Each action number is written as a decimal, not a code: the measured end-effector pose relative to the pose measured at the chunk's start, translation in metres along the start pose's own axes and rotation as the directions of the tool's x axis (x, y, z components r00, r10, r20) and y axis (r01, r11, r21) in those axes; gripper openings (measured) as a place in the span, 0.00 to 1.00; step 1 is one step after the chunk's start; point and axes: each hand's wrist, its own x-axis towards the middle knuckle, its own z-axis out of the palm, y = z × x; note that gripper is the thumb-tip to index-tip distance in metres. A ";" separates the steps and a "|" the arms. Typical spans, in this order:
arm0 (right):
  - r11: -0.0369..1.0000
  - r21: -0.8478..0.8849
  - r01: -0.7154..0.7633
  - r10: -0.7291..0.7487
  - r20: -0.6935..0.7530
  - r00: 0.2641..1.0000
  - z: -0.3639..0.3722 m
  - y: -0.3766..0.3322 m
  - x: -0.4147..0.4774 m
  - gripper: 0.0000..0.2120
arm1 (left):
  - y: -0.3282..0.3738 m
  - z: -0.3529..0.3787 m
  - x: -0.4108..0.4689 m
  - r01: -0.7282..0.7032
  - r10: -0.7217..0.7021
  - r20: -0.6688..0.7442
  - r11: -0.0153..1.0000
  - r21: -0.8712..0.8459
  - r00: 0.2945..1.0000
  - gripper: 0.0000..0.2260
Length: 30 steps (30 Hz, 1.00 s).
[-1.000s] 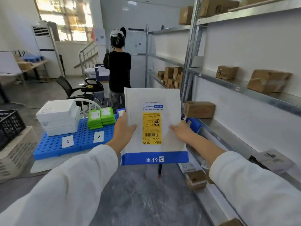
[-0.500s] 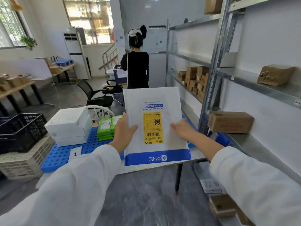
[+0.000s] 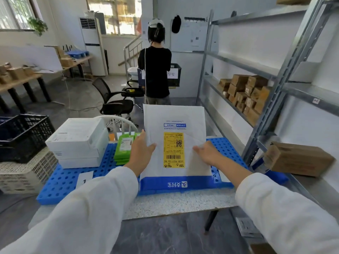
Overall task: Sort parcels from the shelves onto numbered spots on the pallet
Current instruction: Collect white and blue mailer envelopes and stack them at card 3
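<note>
Evidently mid-carry, the left hand [image 3: 141, 155] and right hand [image 3: 207, 155] pinch a white mailer [image 3: 174, 118] at frame centre, which likely needs lowering onto its numbered spot on the pallet [image 3: 62, 182].

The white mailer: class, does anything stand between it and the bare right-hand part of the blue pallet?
Nothing visible does. The left hand and right hand hold the mailer in front of the pallet, whose right part shows bare. The white boxes and green packets sit further left. The mailer hides the patch behind it.
</note>
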 end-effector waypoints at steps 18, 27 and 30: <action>0.996 -0.008 -0.087 0.087 -0.035 0.996 0.015 -0.002 0.152 0.20 | -0.059 0.061 0.152 0.061 -0.054 0.142 0.997 -0.049 0.988 0.22; 0.995 0.023 -0.098 0.098 0.017 0.995 -0.002 0.009 0.261 0.23 | -0.069 0.125 0.231 0.135 -0.135 0.117 0.991 0.011 0.984 0.22; 0.992 0.032 -0.125 0.123 0.056 0.991 0.001 0.018 0.296 0.22 | -0.076 0.143 0.247 0.196 -0.196 0.088 0.981 0.014 0.977 0.20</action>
